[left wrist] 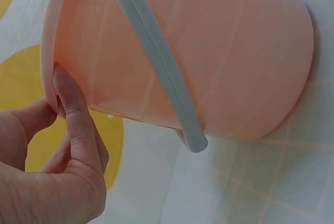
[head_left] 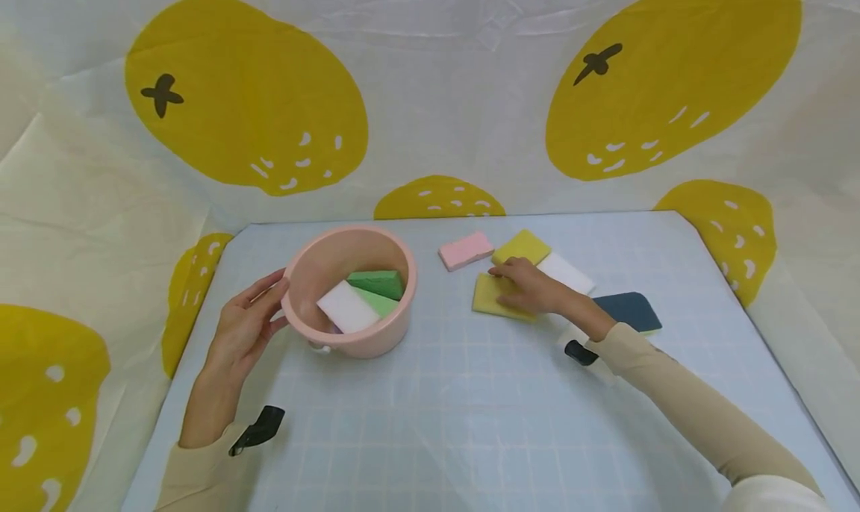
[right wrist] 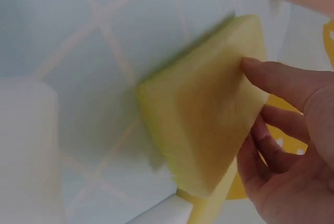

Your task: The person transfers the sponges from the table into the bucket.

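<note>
My left hand [head_left: 245,325] holds the rim of a pink bucket [head_left: 376,342] at its left side, thumb on one face and fingers on the other. A pale grey handle [left wrist: 162,70] hangs down the bucket's side in the left wrist view. Inside the bucket lie a white sponge [head_left: 344,308] and green sponges [head_left: 378,283]. To the right, my right hand [head_left: 535,286] pinches a yellow sponge [right wrist: 209,98], its thumb on the broad face and its fingers at the edge. In the right wrist view this sponge is tilted, close over the table.
Behind the right hand lie a pink sponge [head_left: 466,251], a second yellow sponge [head_left: 524,245] and a white sponge [head_left: 568,272]. A dark blue sponge [head_left: 628,310] lies farther right, partly behind the right wrist. The table [head_left: 430,422] has a pale blue checked cover.
</note>
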A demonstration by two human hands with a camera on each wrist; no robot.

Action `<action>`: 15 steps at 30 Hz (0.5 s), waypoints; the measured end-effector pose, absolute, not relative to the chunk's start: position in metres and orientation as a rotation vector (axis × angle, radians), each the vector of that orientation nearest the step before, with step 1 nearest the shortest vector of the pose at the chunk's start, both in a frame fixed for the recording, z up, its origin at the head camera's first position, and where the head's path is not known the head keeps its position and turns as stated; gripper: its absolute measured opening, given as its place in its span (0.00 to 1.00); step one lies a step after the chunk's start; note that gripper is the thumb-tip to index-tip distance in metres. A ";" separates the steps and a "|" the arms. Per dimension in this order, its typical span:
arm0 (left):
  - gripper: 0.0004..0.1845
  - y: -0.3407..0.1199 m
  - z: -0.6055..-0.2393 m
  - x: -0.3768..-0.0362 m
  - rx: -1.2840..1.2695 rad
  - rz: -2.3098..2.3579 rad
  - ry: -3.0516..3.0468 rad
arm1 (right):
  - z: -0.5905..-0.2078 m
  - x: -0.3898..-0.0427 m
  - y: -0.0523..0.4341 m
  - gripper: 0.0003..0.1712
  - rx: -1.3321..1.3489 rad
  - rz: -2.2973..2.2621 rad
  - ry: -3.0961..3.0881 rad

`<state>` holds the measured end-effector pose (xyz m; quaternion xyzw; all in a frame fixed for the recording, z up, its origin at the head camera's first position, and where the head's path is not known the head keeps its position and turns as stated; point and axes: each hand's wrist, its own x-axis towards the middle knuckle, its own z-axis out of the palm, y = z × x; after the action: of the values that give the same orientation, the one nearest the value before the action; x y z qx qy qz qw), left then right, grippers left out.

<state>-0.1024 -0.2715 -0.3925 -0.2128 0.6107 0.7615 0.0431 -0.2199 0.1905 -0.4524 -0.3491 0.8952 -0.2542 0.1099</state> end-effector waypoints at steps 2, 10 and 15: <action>0.42 -0.271 -0.392 -0.103 -0.660 2.328 1.863 | -0.447 -0.219 0.190 0.28 -1.004 -0.729 2.630; 0.41 -0.271 -0.391 -0.103 -0.656 2.336 1.862 | -0.432 -0.212 0.189 0.22 -0.983 -0.778 2.514; 0.41 -0.271 -0.391 -0.102 -0.645 2.340 1.850 | -0.422 -0.212 0.193 0.19 -1.027 -0.789 2.488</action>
<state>-0.1025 -0.2715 -0.3908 -0.2110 0.6056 0.7660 0.0449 -0.2123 0.1927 -0.4224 -0.3608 0.8745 -0.2775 0.1676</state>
